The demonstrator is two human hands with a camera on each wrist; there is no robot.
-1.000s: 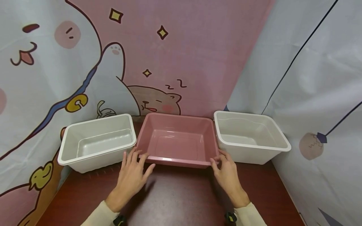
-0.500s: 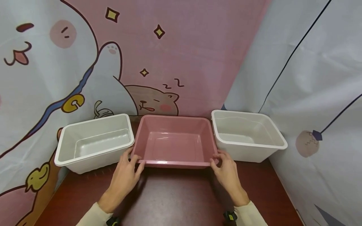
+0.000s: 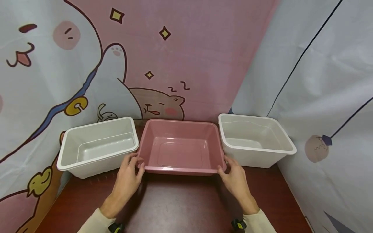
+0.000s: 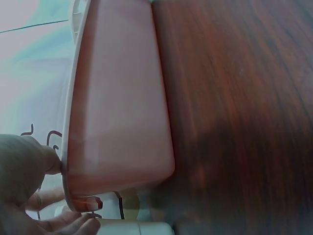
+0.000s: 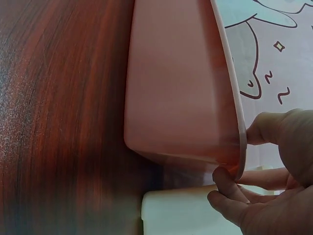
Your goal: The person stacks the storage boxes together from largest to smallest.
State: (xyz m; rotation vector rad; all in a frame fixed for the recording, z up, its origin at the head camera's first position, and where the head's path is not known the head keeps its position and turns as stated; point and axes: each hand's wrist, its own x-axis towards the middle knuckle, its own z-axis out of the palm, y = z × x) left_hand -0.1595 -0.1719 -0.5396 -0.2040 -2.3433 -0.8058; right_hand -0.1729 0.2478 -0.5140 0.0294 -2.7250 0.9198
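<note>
An empty pink plastic tub [image 3: 180, 157] stands on the dark red-brown table, between two white bins. My left hand [image 3: 124, 181] grips its front left corner. In the left wrist view the thumb [image 4: 51, 161] lies against the rim, and the other fingers reach round the corner, partly beneath it. At the front right corner, my right hand [image 3: 236, 183] holds the tub likewise. The right wrist view has the thumb [image 5: 261, 129] at the rim and fingers curled around the corner's side and underside.
To the left is a white bin [image 3: 100, 160], angled, near the tub's side. Another white bin [image 3: 259, 157] stands close on the right. Behind them hangs a cartoon-printed cloth [image 3: 204, 64], which also covers both sides. The wooden table [image 3: 180, 200] extends in front.
My left hand was spread over the tub's front left corner and now grips it. The tub has shifted slightly towards me. The right hand has kept its place at its corner.
</note>
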